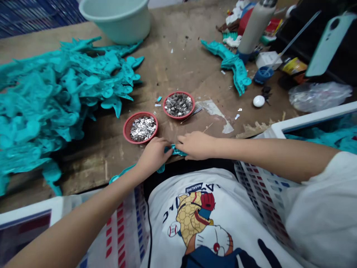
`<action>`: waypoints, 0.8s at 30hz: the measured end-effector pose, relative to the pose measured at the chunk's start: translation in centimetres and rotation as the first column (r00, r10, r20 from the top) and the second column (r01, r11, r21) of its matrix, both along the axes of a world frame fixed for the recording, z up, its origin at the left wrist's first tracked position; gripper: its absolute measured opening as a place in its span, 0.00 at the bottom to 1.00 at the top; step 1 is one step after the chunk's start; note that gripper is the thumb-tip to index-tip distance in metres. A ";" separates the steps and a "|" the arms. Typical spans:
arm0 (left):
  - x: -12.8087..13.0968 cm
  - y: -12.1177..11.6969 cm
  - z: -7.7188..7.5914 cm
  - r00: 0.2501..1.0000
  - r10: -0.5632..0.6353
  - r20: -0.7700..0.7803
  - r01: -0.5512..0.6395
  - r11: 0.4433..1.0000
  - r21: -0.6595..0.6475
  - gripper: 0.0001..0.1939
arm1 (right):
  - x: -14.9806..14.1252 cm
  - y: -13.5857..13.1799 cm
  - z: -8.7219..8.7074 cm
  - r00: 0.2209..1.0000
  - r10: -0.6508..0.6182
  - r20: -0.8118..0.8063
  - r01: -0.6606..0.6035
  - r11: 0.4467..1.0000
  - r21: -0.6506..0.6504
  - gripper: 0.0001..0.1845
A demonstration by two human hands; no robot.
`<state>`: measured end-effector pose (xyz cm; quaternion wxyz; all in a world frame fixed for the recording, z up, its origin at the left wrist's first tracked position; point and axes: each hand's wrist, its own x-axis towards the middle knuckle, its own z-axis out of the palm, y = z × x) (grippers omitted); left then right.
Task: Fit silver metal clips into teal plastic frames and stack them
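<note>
A teal molded plastic part lies at the table's near edge, mostly covered by my hands. My left hand has its fingers curled around the part's left side. From the right, my right hand pinches the other side, fingertips bent down onto it. Just beyond the hands stand two small red baskets: the left basket holds shiny small metal pieces, and the right basket holds darker ones. Another teal strip shows under my left forearm.
A big heap of teal parts covers the left side, before a pale green basin. One teal part lies at the back right near a bottle and a phone. White crates flank my lap.
</note>
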<state>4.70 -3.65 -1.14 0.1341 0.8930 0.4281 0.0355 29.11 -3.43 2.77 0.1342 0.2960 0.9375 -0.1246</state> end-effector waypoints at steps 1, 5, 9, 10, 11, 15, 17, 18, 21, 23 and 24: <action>0.0 -0.1 0.1 1.000 -0.018 -0.016 0.018 1.000 0.003 0.12 | 0.0 -0.1 -0.2 1.000 0.001 -0.002 -0.001 1.000 -0.004 0.27; 0.4 -0.5 0.0 0.987 -0.084 -0.140 0.098 0.990 0.097 0.13 | -0.1 -0.3 -1.0 1.000 0.001 -0.026 -0.001 1.000 -0.001 0.31; 0.7 -1.1 -0.3 0.959 -0.084 -0.271 0.126 0.982 0.142 0.14 | -0.3 -0.6 -1.9 0.999 -0.012 -0.037 0.014 0.999 0.047 0.34; 0.7 -1.2 -0.3 0.954 -0.076 -0.289 0.122 0.982 0.144 0.14 | -0.4 -0.6 -2.0 0.999 -0.018 -0.035 0.020 0.998 0.054 0.33; 0.7 -1.2 -0.3 0.951 -0.064 -0.301 0.113 0.982 0.148 0.15 | -0.4 -0.7 -2.1 0.999 -0.021 -0.031 0.023 0.998 0.057 0.33; 0.6 -1.2 -0.4 0.959 -0.019 -0.283 0.063 0.987 0.148 0.15 | -0.6 -0.9 -2.0 1.000 -0.025 -0.012 0.025 0.998 0.061 0.32; 0.6 -1.0 -0.3 0.974 -0.005 -0.228 0.030 0.994 0.106 0.12 | -0.6 -1.0 -2.1 1.000 -0.022 -0.017 0.023 0.997 0.067 0.31; 0.6 -0.8 -0.3 0.980 0.003 -0.197 0.013 0.997 0.079 0.11 | -0.5 -1.0 -2.2 1.000 -0.022 -0.022 0.023 0.997 0.070 0.32; 0.8 -0.5 0.0 0.988 0.007 -0.153 -0.004 1.000 0.020 0.08 | -0.5 -1.1 -2.4 0.999 -0.025 -0.028 0.027 0.998 0.063 0.32; 1.0 -0.4 0.2 0.982 -0.016 -0.186 0.019 1.000 0.012 0.09 | -0.6 -1.2 -2.3 0.999 -0.027 -0.022 0.028 0.998 0.054 0.32; 1.0 -0.4 0.3 0.978 -0.029 -0.209 0.033 0.999 0.014 0.09 | -0.6 -1.2 -2.2 1.000 -0.026 -0.017 0.027 0.998 0.053 0.32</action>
